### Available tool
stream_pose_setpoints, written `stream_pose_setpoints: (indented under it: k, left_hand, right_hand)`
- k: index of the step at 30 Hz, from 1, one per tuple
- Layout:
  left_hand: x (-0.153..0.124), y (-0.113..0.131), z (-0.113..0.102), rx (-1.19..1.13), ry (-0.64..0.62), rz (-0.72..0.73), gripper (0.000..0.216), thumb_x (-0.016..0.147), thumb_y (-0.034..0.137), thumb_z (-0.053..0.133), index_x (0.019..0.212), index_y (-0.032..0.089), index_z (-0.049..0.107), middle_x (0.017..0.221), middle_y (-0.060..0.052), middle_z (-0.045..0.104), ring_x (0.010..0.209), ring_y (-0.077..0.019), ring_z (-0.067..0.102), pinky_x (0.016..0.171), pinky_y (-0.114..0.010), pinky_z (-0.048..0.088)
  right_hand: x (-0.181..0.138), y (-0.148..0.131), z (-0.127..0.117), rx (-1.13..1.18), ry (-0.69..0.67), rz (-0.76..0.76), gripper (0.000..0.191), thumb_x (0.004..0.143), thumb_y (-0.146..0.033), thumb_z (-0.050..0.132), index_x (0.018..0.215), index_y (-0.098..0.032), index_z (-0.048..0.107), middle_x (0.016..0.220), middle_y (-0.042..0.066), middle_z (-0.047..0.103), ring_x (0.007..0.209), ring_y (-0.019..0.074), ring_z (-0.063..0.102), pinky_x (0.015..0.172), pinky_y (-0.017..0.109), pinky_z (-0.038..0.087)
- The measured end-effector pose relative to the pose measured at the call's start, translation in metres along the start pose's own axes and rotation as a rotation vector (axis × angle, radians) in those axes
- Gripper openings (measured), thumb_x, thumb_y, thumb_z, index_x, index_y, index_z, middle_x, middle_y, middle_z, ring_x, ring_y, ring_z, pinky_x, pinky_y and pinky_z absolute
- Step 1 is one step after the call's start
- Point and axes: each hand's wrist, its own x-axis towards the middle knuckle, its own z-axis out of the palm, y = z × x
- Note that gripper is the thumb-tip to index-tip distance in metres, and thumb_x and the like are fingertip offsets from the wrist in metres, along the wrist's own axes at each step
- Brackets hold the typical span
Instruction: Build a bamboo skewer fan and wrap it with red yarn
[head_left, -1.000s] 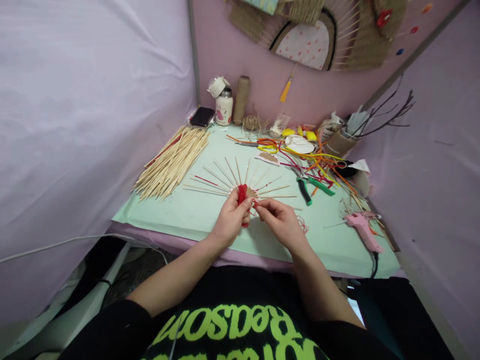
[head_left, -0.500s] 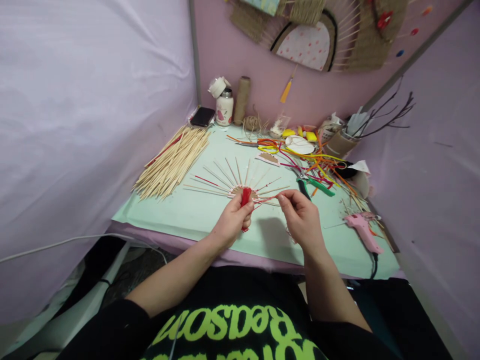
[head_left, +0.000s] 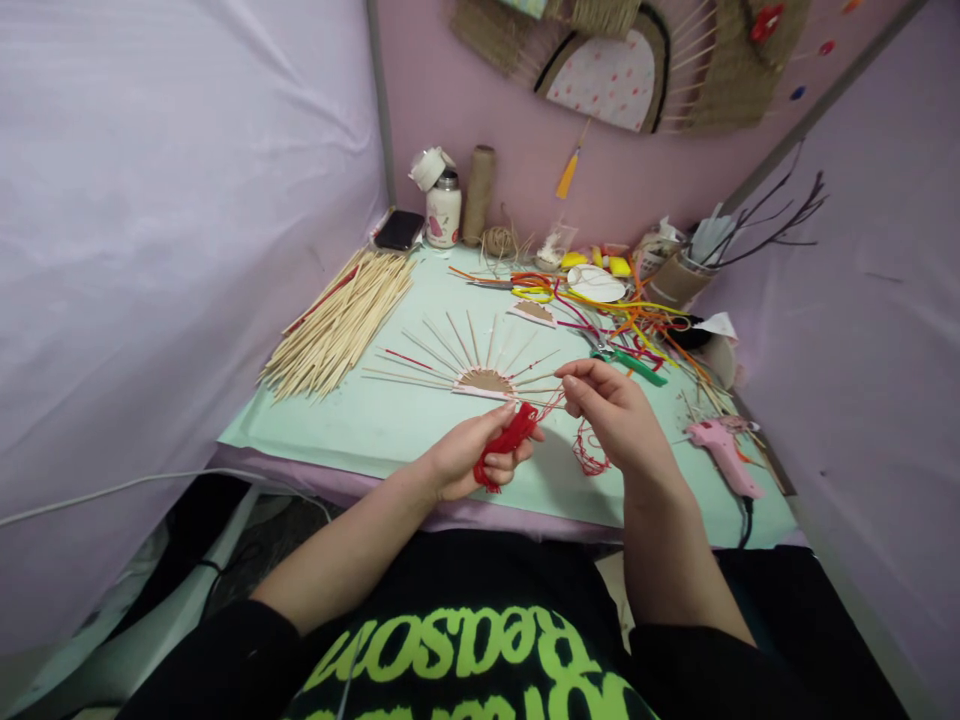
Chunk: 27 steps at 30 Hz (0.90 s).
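Observation:
My left hand [head_left: 466, 452] is closed on a red yarn tassel [head_left: 508, 445], which lies slantwise across the fingers with its loose ends pointing down toward me. My right hand [head_left: 616, 412] pinches thin red thread [head_left: 553, 402] that runs from the tassel's upper end. Below the right fingers, a loose tangle of red thread [head_left: 589, 458] is by the tabletop. Just beyond both hands lies a half-round cardboard piece [head_left: 486, 382] with thin sticks fanning out from it.
Many wooden sticks [head_left: 337, 325] are piled at the left. Scissors [head_left: 531, 293], green-handled pliers [head_left: 637, 368] and coloured cords [head_left: 637, 318] lie at the back right. A pink glue gun [head_left: 724, 455] rests at the right. A bottle [head_left: 443, 215] and phone [head_left: 400, 230] stand behind.
My left hand has turned and moved slightly right and down, baring more of the tassel and the cardboard piece. The thread between my hands is shorter and slacker.

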Motion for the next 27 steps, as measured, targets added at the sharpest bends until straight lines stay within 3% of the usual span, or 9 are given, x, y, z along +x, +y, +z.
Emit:
stream_pose_setpoints:
  k: [6, 10, 12, 14, 17, 20, 27]
  left_hand:
    - [-0.003, 0.0047, 0.0008, -0.016, -0.097, -0.081, 0.046, 0.091, 0.053, 0.049, 0.089, 0.009, 0.064, 0.065, 0.001, 0.046, 0.043, -0.0015, 0.015, 0.041, -0.016, 0.013]
    - [-0.0059, 0.0076, 0.0014, -0.021, -0.094, -0.075, 0.028, 0.089, 0.037, 0.059, 0.09, 0.01, 0.064, 0.065, 0.002, 0.046, 0.044, -0.0005, 0.017, 0.042, -0.013, 0.015]
    - [-0.0064, 0.0084, 0.0008, -0.037, -0.077, -0.068, 0.019, 0.085, 0.028, 0.065, 0.089, 0.01, 0.064, 0.065, 0.002, 0.047, 0.043, -0.0001, 0.023, 0.042, -0.013, 0.019]
    - [-0.0061, 0.0089, -0.0005, -0.069, -0.068, -0.069, 0.018, 0.082, 0.026, 0.07, 0.088, 0.01, 0.065, 0.067, -0.001, 0.054, 0.047, -0.0026, 0.041, 0.045, -0.014, 0.032]
    - [-0.005, 0.0094, -0.0031, -0.126, -0.088, -0.089, 0.024, 0.08, 0.03, 0.074, 0.091, 0.01, 0.066, 0.083, -0.01, 0.068, 0.072, -0.017, 0.068, 0.067, -0.029, 0.054]
    - [-0.0048, 0.01, -0.005, -0.165, -0.131, -0.109, 0.025, 0.082, 0.032, 0.072, 0.095, 0.011, 0.067, 0.093, -0.013, 0.071, 0.089, -0.0252, 0.072, 0.081, -0.04, 0.057]
    - [-0.0062, 0.0102, -0.0053, -0.169, -0.188, -0.137, 0.027, 0.086, 0.035, 0.068, 0.099, 0.012, 0.066, 0.091, -0.012, 0.072, 0.083, -0.0227, 0.073, 0.077, -0.037, 0.058]
  right_hand:
    - [0.0045, 0.0058, 0.0, 0.149, -0.012, 0.068, 0.023, 0.077, -0.04, 0.071, 0.089, -0.021, 0.066, 0.061, -0.006, 0.045, 0.052, 0.0085, 0.039, 0.05, 0.023, 0.034]
    - [0.0047, 0.0038, -0.0024, 0.202, -0.009, 0.106, 0.029, 0.076, -0.047, 0.071, 0.087, -0.021, 0.066, 0.06, -0.006, 0.043, 0.05, 0.0078, 0.035, 0.047, 0.023, 0.03]
    - [0.004, 0.0033, -0.0042, 0.206, -0.012, 0.102, 0.033, 0.078, -0.052, 0.069, 0.088, -0.021, 0.066, 0.06, -0.005, 0.043, 0.049, 0.0083, 0.035, 0.047, 0.024, 0.029]
    - [0.003, 0.0036, -0.0056, 0.205, -0.024, 0.09, 0.035, 0.081, -0.055, 0.067, 0.09, -0.021, 0.066, 0.059, -0.005, 0.044, 0.05, 0.0089, 0.036, 0.047, 0.024, 0.031]
    - [0.0017, 0.0041, -0.0061, 0.204, -0.051, 0.077, 0.037, 0.083, -0.057, 0.064, 0.093, -0.021, 0.066, 0.061, -0.004, 0.048, 0.052, 0.0096, 0.039, 0.05, 0.025, 0.035]
    - [0.0014, 0.0041, -0.0049, 0.206, -0.061, 0.079, 0.038, 0.083, -0.058, 0.065, 0.094, -0.021, 0.066, 0.063, -0.003, 0.05, 0.054, 0.0101, 0.041, 0.052, 0.025, 0.037]
    - [0.003, 0.0055, -0.0035, 0.23, -0.054, 0.09, 0.037, 0.081, -0.057, 0.066, 0.093, -0.022, 0.066, 0.063, -0.004, 0.048, 0.053, 0.0094, 0.04, 0.05, 0.025, 0.036]
